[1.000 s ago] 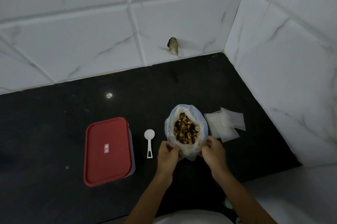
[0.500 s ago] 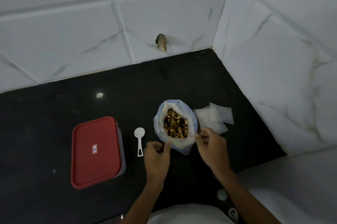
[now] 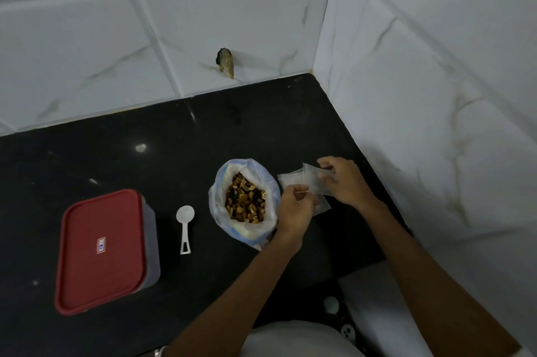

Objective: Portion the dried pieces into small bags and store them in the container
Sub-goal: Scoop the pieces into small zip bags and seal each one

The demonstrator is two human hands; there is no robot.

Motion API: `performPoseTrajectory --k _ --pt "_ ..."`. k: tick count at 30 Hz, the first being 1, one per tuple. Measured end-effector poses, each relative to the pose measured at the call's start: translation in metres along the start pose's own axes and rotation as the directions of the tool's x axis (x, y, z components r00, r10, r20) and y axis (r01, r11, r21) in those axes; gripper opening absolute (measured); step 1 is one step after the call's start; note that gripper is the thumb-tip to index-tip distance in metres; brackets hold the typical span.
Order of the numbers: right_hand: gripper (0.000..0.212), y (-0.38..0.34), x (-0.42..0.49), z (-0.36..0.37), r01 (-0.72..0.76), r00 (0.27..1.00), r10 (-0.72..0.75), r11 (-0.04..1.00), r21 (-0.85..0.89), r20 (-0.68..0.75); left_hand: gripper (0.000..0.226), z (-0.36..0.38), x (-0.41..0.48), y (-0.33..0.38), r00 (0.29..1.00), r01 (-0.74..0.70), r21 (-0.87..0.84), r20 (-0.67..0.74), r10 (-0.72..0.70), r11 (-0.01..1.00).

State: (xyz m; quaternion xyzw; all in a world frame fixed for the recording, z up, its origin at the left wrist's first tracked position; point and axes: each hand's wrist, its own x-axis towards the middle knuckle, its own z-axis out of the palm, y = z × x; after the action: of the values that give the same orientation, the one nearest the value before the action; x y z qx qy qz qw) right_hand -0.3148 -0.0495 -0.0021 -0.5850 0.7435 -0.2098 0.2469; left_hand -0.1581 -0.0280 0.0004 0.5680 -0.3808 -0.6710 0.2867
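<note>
A large clear plastic bag stands open on the black counter, full of brown and dark dried pieces. Just right of it lies a small pile of clear small bags. My left hand pinches the near edge of a small bag from the pile. From the far side, my right hand grips the same small bag with fingers and thumb. A container with a red lid sits shut at the left. A white plastic spoon lies between the container and the large bag.
The black counter meets white marble-look tiled walls at the back and right, forming a corner. A chipped hole shows in the back wall tile. The counter's near edge runs past my forearms.
Both hands have let go of the large bag's rim and moved right onto the pile of small bags. The large bag stays open where it stood.
</note>
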Motion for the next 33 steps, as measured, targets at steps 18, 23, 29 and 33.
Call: performPoseTrajectory --k 18,23,29,33 --pt "0.026 0.018 0.034 -0.005 0.025 0.994 -0.025 1.0 0.0 0.109 0.008 0.017 0.022 -0.003 0.994 0.038 0.164 -0.109 -0.02 0.986" --pt "0.011 -0.008 0.014 -0.038 0.071 0.997 -0.072 0.99 0.125 0.001 0.01 0.011 -0.004 0.017 0.968 -0.179 0.166 -0.146 0.204 0.97" --pt "0.006 -0.055 -0.018 -0.054 0.116 0.992 -0.123 0.943 0.313 0.004 0.014 -0.029 -0.034 0.047 0.73 -0.495 0.484 -0.219 0.647 0.722" --pt "0.008 -0.085 -0.035 -0.036 0.046 0.981 -0.121 0.904 0.424 0.152 0.004 -0.072 -0.039 0.052 0.732 -0.476 0.508 -0.224 0.643 0.718"
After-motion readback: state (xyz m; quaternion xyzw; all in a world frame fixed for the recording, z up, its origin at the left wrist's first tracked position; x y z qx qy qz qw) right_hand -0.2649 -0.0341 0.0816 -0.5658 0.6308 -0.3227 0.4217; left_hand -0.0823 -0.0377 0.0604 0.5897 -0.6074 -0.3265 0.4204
